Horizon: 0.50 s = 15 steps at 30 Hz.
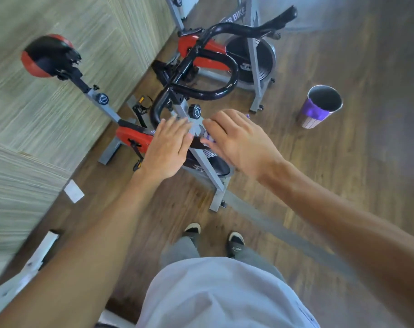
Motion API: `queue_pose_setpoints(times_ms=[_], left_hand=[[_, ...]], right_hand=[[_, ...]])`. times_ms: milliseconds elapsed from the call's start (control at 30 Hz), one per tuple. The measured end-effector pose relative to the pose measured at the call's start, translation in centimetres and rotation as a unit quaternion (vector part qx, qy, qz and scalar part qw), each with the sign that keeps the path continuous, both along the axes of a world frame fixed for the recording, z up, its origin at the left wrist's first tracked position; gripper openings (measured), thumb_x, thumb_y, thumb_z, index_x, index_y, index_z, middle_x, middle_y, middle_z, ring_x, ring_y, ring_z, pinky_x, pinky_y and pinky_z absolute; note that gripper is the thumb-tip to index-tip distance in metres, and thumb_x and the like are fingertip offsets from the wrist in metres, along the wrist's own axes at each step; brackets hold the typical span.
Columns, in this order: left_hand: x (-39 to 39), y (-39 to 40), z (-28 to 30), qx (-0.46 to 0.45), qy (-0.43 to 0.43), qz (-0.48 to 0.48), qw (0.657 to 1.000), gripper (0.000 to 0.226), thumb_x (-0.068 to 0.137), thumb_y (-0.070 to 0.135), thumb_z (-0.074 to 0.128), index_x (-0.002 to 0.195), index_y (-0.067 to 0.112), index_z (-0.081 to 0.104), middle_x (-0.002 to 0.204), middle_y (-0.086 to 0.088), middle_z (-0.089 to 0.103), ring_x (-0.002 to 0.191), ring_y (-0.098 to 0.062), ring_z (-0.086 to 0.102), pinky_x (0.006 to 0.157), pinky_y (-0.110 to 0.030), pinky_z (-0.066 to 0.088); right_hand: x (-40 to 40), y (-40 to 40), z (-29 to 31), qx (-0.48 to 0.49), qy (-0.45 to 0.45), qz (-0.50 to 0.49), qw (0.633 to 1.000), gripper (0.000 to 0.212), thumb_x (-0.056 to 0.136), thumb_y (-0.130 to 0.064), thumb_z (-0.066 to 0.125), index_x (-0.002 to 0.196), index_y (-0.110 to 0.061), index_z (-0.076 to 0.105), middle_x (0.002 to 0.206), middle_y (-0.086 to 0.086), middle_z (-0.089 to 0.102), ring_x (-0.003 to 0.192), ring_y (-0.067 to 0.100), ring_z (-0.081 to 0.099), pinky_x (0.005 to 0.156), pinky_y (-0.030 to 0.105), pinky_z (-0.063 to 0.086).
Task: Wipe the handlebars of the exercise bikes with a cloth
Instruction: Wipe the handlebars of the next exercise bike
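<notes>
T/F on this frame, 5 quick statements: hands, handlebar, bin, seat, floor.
1. Both hands are stretched out in front of the nearer bike. True: the left hand and right hand are side by side before its frame, fingers fairly straight.
2. The right hand grips the black handlebar. False: the handlebar lies beyond both hands, and neither hand is on it.
3. A bin with a purple liner stands on the floor to the right of the bikes. True: bin.
4. The nearer bike's seat is blue. False: the seat is red and black.
5. The floor is tiled white. False: the floor is brown wood-look planking.
</notes>
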<state>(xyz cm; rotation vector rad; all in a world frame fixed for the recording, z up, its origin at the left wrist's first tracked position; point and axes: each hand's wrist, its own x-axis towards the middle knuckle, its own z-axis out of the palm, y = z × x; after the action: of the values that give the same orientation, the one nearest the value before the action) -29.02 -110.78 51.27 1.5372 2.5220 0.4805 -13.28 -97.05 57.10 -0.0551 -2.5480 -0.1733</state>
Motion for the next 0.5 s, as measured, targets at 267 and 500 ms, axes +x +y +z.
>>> queue_pose_setpoints(times_ms=[267, 500], left_hand=[[-2.5, -2.0, -0.5, 0.02, -0.04, 0.069, 0.997, 0.05, 0.112, 0.032, 0.025, 0.159, 0.015, 0.029, 0.168, -0.001, 0.019, 0.157, -0.016, 0.006, 0.126, -0.038, 0.003], [-4.2, -2.7, -0.2, 0.005, -0.026, 0.043, 0.999, 0.049, 0.111, 0.022, 0.033, 0.158, 0.013, 0.03, 0.167, -0.002, 0.022, 0.157, -0.019, 0.011, 0.126, -0.047, 0.01]], right_hand=[[-1.4, -1.8, -2.0, 0.306, -0.233, -0.065, 0.921, 0.034, 0.104, -0.013, 0.032, 0.122, 0.006, 0.054, 0.102, 0.017, 0.06, 0.09, 0.03, 0.059, 0.087, 0.039, 0.051], [-5.7, -4.4, -4.1, 0.3, -0.289, -0.086, 0.905, 0.045, 0.099, -0.009, 0.023, 0.127, 0.002, 0.057, 0.106, 0.016, 0.065, 0.092, 0.03, 0.064, 0.083, 0.036, 0.054]])
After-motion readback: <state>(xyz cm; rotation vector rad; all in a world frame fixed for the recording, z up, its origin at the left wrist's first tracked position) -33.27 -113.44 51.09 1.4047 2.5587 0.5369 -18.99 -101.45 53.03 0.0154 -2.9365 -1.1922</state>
